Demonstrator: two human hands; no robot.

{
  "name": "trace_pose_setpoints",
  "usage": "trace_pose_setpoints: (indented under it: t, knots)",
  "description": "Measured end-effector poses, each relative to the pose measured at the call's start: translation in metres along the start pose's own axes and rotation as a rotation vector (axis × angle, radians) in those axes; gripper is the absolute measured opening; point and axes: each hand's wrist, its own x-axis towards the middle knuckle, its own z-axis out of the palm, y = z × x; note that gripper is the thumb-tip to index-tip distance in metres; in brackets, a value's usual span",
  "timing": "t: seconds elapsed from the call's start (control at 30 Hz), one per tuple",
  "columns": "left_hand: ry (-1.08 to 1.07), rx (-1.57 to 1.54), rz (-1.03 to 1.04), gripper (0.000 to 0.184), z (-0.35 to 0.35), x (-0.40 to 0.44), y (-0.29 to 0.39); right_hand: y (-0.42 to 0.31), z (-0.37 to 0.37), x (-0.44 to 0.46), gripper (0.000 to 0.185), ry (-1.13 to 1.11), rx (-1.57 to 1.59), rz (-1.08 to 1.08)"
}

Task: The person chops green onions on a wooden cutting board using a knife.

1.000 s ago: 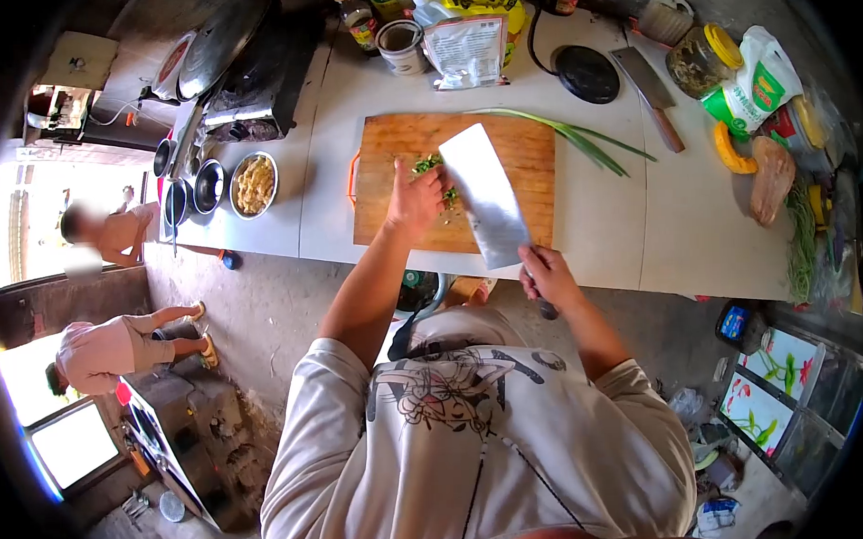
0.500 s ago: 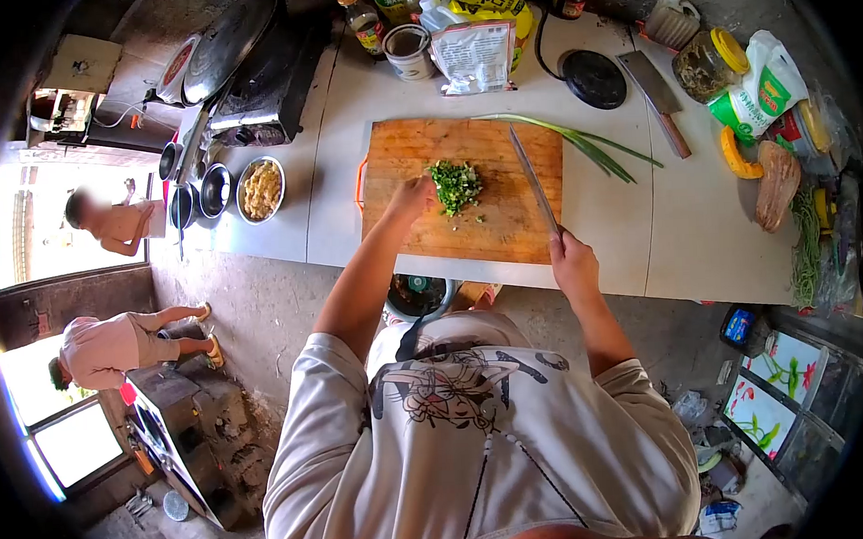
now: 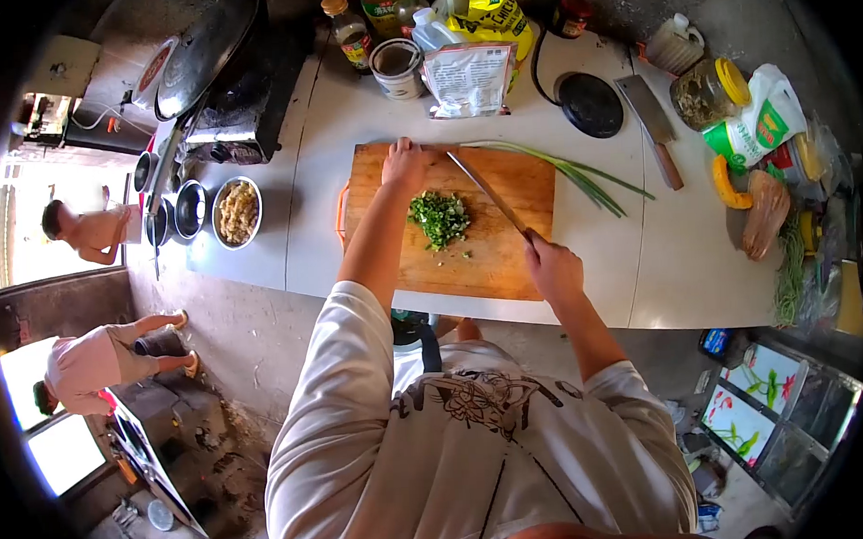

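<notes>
My right hand point(image 3: 555, 268) is wrapped round the handle of a cleaver point(image 3: 491, 193), whose blade points up and left over the wooden cutting board point(image 3: 507, 267), seen nearly edge-on. At the far edge of the board is my left hand point(image 3: 404, 164), its fingers bent together; what they hold, if anything, is hidden. Between my left forearm and the blade lies a pile of chopped green onion point(image 3: 439, 220), with small bits scattered below it. Long green onion stalks point(image 3: 571, 170) extend from the board's far right corner onto the table.
A second cleaver point(image 3: 647, 115) and a black round plate point(image 3: 590, 104) lie at the right. Bottles, a cup point(image 3: 397, 69) and a white packet point(image 3: 469, 80) line the back. A food bowl point(image 3: 238, 213) stands left, near the stove point(image 3: 227, 129). Two people are at far left.
My left hand has moved from beside the chopped onion to the board's far edge. The cleaver has turned from broadside to nearly edge-on and now tilts further left.
</notes>
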Motion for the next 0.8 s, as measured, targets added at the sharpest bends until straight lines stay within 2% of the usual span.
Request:
trace_pose_setpoints:
  t: [0.07, 0.13, 0.23, 0.3, 0.33, 0.4, 0.43, 0.47, 0.53, 0.57, 0.6, 0.67, 0.73, 0.77, 0.8]
  knots:
    - [0.095, 0.075, 0.063, 0.034, 0.014, -0.007, 0.0, 0.002, 0.006, 0.017, 0.021, 0.021, -0.062, -0.028]
    - [0.014, 0.09, 0.087, 0.029, 0.005, -0.03, 0.016, 0.002, 0.004, 0.022, 0.021, -0.031, -0.013, -0.071]
    - [0.004, 0.062, 0.089, 0.029, 0.01, -0.072, 0.025, 0.001, -0.004, 0.013, 0.021, -0.097, 0.032, -0.109]
    - [0.173, -0.073, 0.18, 0.03, 0.002, -0.097, 0.028, 0.002, -0.01, -0.005, 0.021, -0.092, 0.022, -0.071]
    - [0.176, -0.07, 0.172, 0.03, 0.001, -0.105, 0.028, 0.004, -0.007, -0.014, 0.021, -0.094, 0.023, -0.08]
    - [0.271, -0.193, 0.149, 0.029, -0.003, -0.119, 0.028, 0.012, 0.007, -0.029, 0.029, 0.139, -0.044, -0.068]
    - [0.362, -0.21, 0.131, 0.019, -0.008, -0.126, 0.033, 0.014, 0.012, -0.036, 0.036, 0.148, -0.07, -0.061]
    - [0.385, -0.204, 0.11, 0.019, -0.016, -0.132, 0.036, 0.016, 0.017, -0.042, 0.036, 0.15, -0.07, -0.092]
    - [0.152, -0.181, 0.065, 0.013, -0.032, -0.144, 0.036, 0.015, 0.028, -0.045, 0.042, 0.119, -0.11, 0.028]
    - [0.298, -0.254, 0.076, 0.002, -0.031, -0.15, 0.037, 0.014, 0.036, -0.045, 0.042, 0.115, -0.107, -0.033]
    - [0.294, -0.181, 0.07, 0.005, -0.032, -0.154, 0.035, 0.012, 0.045, -0.047, 0.044, 0.161, -0.096, -0.036]
    - [0.148, -0.124, 0.025, 0.01, -0.043, -0.157, 0.034, 0.009, 0.066, -0.055, 0.046, 0.212, -0.077, -0.058]
    - [0.144, -0.093, 0.02, 0.011, -0.054, -0.155, 0.031, 0.004, 0.081, -0.054, 0.048, 0.279, -0.124, 0.03]
    - [0.11, -0.073, 0.031, 0.011, -0.056, -0.155, 0.032, -0.003, 0.083, -0.055, 0.047, 0.21, -0.107, 0.135]
    - [0.126, -0.075, 0.034, 0.011, -0.05, -0.154, 0.031, -0.004, 0.085, -0.056, 0.047, 0.224, -0.11, 0.127]
